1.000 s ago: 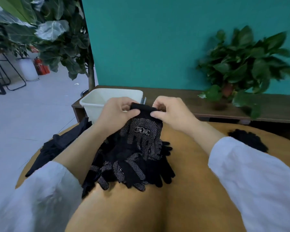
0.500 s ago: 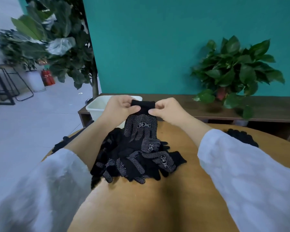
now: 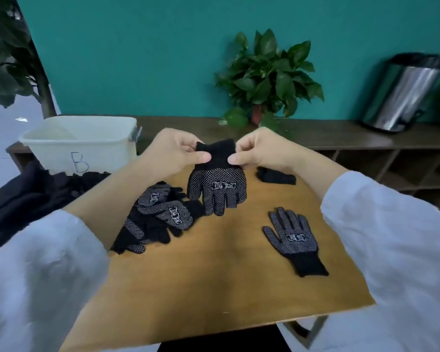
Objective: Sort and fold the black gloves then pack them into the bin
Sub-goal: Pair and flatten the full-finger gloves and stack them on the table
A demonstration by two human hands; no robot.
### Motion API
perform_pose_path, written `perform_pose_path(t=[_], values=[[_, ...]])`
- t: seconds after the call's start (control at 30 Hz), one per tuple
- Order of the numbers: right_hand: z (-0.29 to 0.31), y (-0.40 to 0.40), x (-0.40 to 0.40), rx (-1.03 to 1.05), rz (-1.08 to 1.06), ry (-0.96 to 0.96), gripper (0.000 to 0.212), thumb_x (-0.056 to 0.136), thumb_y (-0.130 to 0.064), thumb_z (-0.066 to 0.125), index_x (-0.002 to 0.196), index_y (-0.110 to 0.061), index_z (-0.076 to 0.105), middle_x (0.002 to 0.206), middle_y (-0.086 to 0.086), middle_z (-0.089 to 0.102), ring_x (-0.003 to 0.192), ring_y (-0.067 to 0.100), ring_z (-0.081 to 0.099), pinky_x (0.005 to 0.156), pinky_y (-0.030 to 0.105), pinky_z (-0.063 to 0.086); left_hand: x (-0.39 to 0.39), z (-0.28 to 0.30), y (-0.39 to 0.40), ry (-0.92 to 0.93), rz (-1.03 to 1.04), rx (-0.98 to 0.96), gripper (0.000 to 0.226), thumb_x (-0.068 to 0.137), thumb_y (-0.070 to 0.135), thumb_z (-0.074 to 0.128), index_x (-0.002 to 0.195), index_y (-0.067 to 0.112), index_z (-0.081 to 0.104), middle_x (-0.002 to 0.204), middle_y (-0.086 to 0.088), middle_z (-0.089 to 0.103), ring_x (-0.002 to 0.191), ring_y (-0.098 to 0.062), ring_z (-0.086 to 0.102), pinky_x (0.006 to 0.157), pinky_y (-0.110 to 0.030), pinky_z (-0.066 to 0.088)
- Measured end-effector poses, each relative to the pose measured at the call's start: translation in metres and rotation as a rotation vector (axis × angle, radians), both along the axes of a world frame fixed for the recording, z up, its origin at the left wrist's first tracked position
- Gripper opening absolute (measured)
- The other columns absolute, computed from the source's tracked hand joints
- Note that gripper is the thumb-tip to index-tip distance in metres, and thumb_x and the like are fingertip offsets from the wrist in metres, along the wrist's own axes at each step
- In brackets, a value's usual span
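Observation:
A black dotted glove (image 3: 217, 189) hangs fingers-down above the wooden table (image 3: 214, 280). My left hand (image 3: 170, 153) and my right hand (image 3: 261, 148) pinch its cuff from either side. Below and to the left lies a heap of black gloves (image 3: 158, 217). A single dotted glove (image 3: 294, 241) lies flat at the right, fingers pointing away from me. A folded black bundle (image 3: 276, 176) rests at the table's far edge. The white bin (image 3: 79, 141), marked with a letter B, stands at the far left.
Dark cloth (image 3: 23, 196) is piled at the left, in front of the bin. A low wooden shelf (image 3: 341, 134) runs behind the table with a potted plant (image 3: 267, 80) and a steel can (image 3: 401, 92) on it. The table's near edge is close to me.
Both hands have lifted one glove by its cuff clear of the heap. The view has swung right, bringing the single flat glove, the folded bundle and the steel can into sight.

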State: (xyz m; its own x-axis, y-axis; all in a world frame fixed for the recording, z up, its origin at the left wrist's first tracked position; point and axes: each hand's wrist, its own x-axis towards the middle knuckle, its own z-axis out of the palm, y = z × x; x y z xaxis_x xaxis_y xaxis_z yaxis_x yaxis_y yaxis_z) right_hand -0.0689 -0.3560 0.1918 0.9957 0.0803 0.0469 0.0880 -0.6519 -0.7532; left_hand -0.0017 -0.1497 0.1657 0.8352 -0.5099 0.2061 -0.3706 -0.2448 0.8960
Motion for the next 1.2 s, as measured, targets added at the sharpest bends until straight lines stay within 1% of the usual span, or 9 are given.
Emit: perform_pose_path(t=[0.17,0.3,0.37,0.53,0.63,0.77,0.87,1.03,1.2], values=[[-0.014,-0.036,-0.022,0.130,-0.088,0.032,0.036,0.084,-0.021,0.075,0.064,-0.002,0.051,0.073,0.011,0.053,0.077,0.022,0.052,0.078,0.043,0.051,-0.015,-0.007,-0.042,-0.012,-0.125,0.016,0.008,0.083,0.006,0.075,0.086,0.014,0.073,0.079,-0.001,0.076,0.072,-0.009,0.071,0.072,-0.015,0.055],[-0.026,-0.050,-0.026,0.228,-0.124,0.014,0.038,0.088,-0.013,0.070,0.054,-0.017,0.055,0.064,0.006,0.054,0.070,0.020,0.052,0.073,0.031,0.047,-0.018,-0.012,-0.059,0.013,-0.136,0.002,0.010,0.083,0.005,0.074,0.087,0.013,0.073,0.082,-0.002,0.077,0.076,-0.010,0.072,0.075,-0.017,0.055],[-0.031,-0.054,-0.030,0.285,-0.119,-0.001,0.026,0.092,-0.005,0.063,0.068,-0.014,0.064,0.067,0.000,0.064,0.066,0.010,0.060,0.068,0.022,0.050,-0.020,-0.015,-0.065,0.051,-0.163,0.007,0.013,0.084,0.007,0.074,0.095,0.013,0.074,0.087,0.000,0.077,0.082,-0.010,0.072,0.079,-0.018,0.054],[-0.048,-0.073,-0.031,0.366,-0.117,0.045,0.019,0.096,-0.011,0.057,0.107,0.000,0.069,0.098,0.013,0.070,0.088,0.020,0.063,0.083,0.034,0.051,-0.022,-0.033,-0.086,0.201,-0.232,0.067,0.019,0.085,0.006,0.072,0.105,0.008,0.073,0.097,-0.003,0.076,0.093,-0.014,0.072,0.089,-0.025,0.053],[-0.061,-0.091,-0.030,0.322,-0.121,0.092,0.022,0.093,-0.021,0.064,0.071,-0.020,0.068,0.075,-0.001,0.069,0.077,0.017,0.061,0.076,0.033,0.050,-0.020,-0.044,-0.101,0.263,-0.237,0.031,0.018,0.084,0.007,0.072,0.102,0.006,0.073,0.098,-0.006,0.076,0.093,-0.017,0.072,0.090,-0.031,0.052],[-0.071,-0.120,-0.026,0.321,-0.154,0.092,0.048,0.091,-0.021,0.067,0.047,-0.021,0.048,0.056,-0.005,0.050,0.062,0.015,0.048,0.064,0.027,0.042,-0.012,-0.049,-0.118,0.292,-0.254,0.050,0.055,0.069,0.031,0.085,0.097,-0.012,0.066,0.100,-0.020,0.073,0.089,-0.024,0.067,0.101,-0.046,0.047],[-0.074,-0.141,-0.018,0.341,-0.162,0.100,0.037,0.092,-0.019,0.066,0.057,-0.013,0.053,0.065,0.005,0.055,0.066,0.017,0.051,0.067,0.029,0.044,0.000,-0.056,-0.140,0.289,-0.248,0.088,0.052,0.072,0.035,0.084,0.076,-0.010,0.059,0.089,-0.033,0.064,0.080,-0.024,0.055,0.085,-0.040,0.047],[-0.085,-0.170,0.007,0.358,-0.242,0.085,0.024,0.092,-0.016,0.064,0.071,-0.005,0.062,0.080,0.013,0.063,0.077,0.021,0.057,0.083,0.042,0.050,0.022,-0.063,-0.184,0.287,-0.188,0.097,0.039,0.087,0.013,0.072,0.055,0.015,0.050,0.052,0.010,0.055,0.051,-0.003,0.048,0.060,-0.019,0.037],[-0.088,-0.199,0.023,0.337,-0.289,0.016,0.038,0.091,-0.022,0.067,0.073,0.009,0.054,0.074,0.013,0.054,0.073,0.022,0.051,0.074,0.043,0.047,0.032,-0.054,-0.215,0.227,-0.178,0.104,0.051,0.089,0.006,0.068,0.042,0.020,0.056,0.043,0.017,0.051,0.043,0.006,0.046,0.051,-0.006,0.034]])
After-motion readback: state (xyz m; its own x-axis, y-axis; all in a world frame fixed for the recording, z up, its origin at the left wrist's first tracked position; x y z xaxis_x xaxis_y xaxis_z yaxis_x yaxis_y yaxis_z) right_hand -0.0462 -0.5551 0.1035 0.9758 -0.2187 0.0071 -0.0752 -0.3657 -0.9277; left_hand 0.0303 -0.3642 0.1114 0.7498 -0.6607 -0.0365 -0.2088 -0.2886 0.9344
